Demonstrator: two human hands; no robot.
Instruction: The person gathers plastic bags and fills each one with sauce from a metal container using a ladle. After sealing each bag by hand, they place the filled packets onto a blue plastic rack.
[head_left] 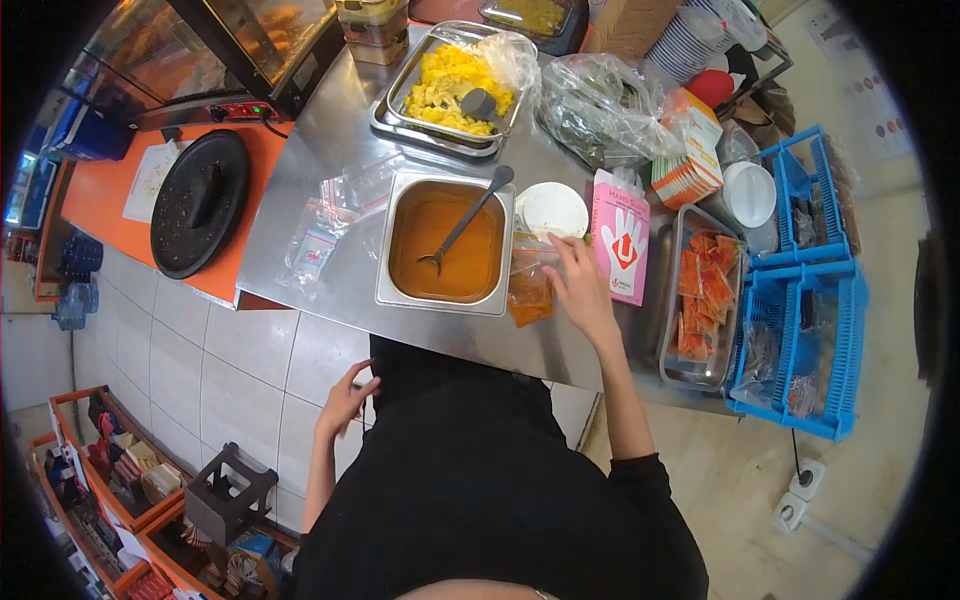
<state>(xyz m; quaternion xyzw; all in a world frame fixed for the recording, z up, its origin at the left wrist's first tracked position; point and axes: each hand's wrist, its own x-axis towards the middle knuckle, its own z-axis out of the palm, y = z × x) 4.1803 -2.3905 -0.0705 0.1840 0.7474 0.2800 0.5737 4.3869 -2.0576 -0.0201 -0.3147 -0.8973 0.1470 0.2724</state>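
My right hand (580,283) is over the steel counter, fingers apart, its thumb tip right at the upper part of a small zip bag (530,300) with orange sauce in its lower end. Left of the bag stands a deep steel pan (385,268) of orange-brown sauce (420,222). A dark ladle (470,218) leans in it, handle on the far right rim. Just beyond my fingertips is a round white lid (556,208). My left hand (345,400) hangs below the counter's front edge, holding nothing, fingers loosely spread.
Empty zip bags (318,245) lie left of the pan. A tray of yellow food (445,85) sits behind it. To the right are a pink glove box (622,240), a plastic tub of filled orange packets (705,290) and blue baskets (800,340). A black lid (200,205) rests on the orange counter.
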